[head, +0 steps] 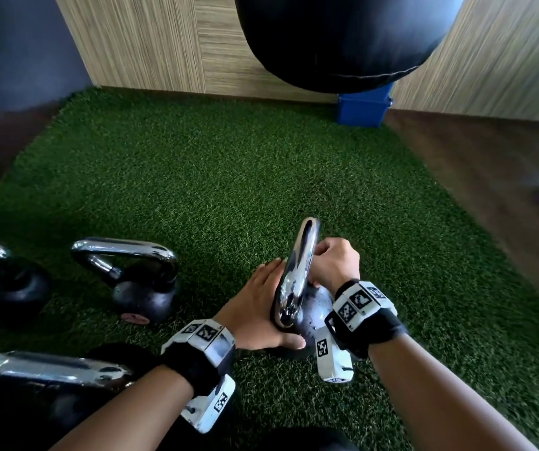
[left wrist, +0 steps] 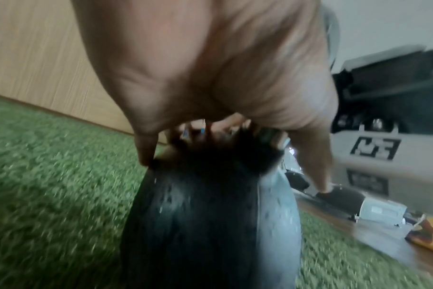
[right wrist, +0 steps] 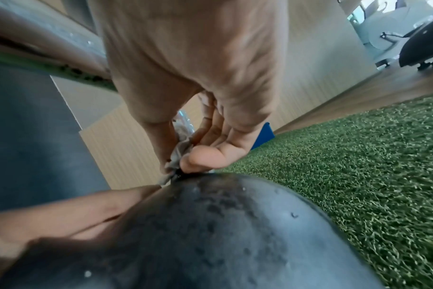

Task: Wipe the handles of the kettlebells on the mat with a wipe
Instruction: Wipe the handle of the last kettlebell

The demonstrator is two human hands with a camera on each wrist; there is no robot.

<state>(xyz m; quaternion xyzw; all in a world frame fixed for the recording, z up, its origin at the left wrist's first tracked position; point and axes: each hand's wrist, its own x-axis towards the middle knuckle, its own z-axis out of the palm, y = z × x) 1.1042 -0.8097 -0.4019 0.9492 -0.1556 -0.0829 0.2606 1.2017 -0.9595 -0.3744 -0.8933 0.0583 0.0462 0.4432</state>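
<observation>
A black kettlebell [head: 315,315] with a chrome handle [head: 299,265] stands on the green turf mat [head: 229,177], just in front of me. My left hand [head: 256,305] lies flat against the left side of its body, fingers straight and thumb underneath. My right hand [head: 333,265] is curled at the right side of the handle. In the right wrist view its thumb and fingers pinch a crumpled grey wipe [right wrist: 179,154] where the handle meets the body [right wrist: 210,224]. The left wrist view shows my palm over the dark body [left wrist: 210,215].
Three more chrome-handled kettlebells stand on the mat to the left: one close by [head: 141,284], one at the left edge [head: 4,288], one at the bottom left [head: 56,369]. A black punching bag [head: 343,40] hangs ahead over a blue box [head: 364,109]. Wooden walls border the mat.
</observation>
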